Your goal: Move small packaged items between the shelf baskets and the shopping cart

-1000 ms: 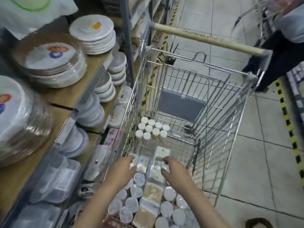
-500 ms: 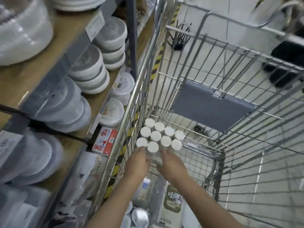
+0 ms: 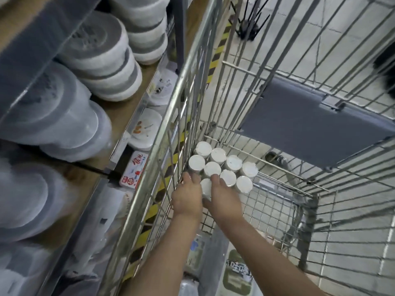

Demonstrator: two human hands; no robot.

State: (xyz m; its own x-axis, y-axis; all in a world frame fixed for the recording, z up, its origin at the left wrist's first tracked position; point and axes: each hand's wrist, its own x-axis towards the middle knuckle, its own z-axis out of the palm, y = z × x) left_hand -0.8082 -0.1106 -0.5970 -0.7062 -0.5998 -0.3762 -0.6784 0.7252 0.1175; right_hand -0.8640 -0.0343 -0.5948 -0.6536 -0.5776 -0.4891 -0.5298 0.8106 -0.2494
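White-capped jars (image 3: 222,165) stand in the silver wire cart (image 3: 186,82) with its grey flap (image 3: 299,124), near yellow-and-black floor tape (image 3: 218,54) and a red-and-white packet (image 3: 134,169).

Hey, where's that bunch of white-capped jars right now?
In the head view, the white-capped jars stand clustered on the shopping cart floor, in its far left corner against the shelf-side wall, just ahead of both hands.

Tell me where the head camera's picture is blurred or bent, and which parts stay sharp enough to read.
Head view: the stacked plastic containers on the shelf at left are smeared by motion blur; the cart's wires bow outward from wide-angle distortion; the white-capped jars and both hands, left hand and right hand, are fairly sharp; lighting is flat, with no strong glare.
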